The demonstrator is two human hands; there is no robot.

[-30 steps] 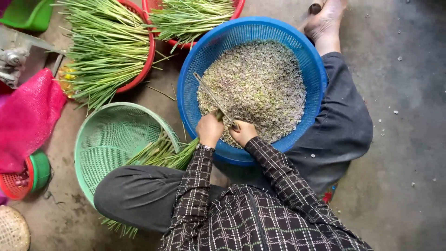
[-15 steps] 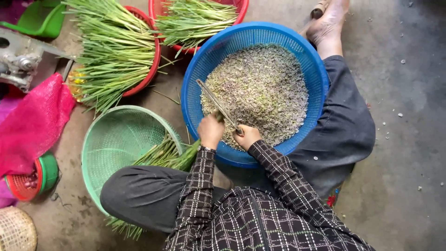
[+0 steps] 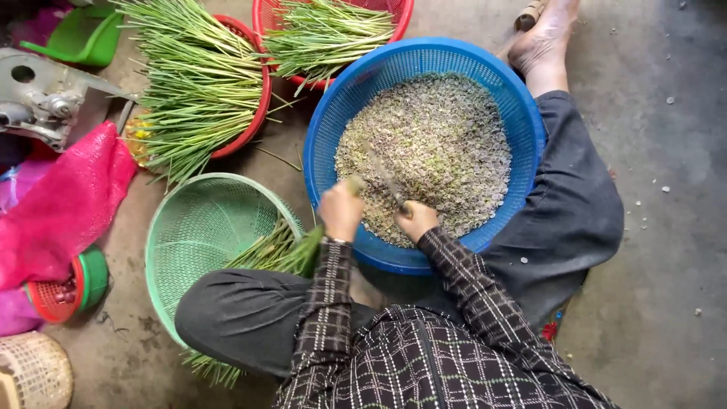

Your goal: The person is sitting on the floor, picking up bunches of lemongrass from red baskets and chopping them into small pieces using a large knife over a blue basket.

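Gripping a bundle of green stalks (image 3: pixel 299 250), the left hand (image 3: pixel 341 212) was closed at the near rim of the blue basket (image 3: pixel 522 121), which was filled with chopped pieces (image 3: pixel 432 144). A knife (image 3: pixel 386 182) was clasped in the right hand (image 3: pixel 415 221) just beside it. A green basket (image 3: pixel 189 235) was set to the left on the floor (image 3: pixel 666 227), with red baskets of stalks (image 3: pixel 197 83) beyond.

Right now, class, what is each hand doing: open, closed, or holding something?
Left hand: closed around a bunch of green stalks.
Right hand: closed on a knife over the blue basket.
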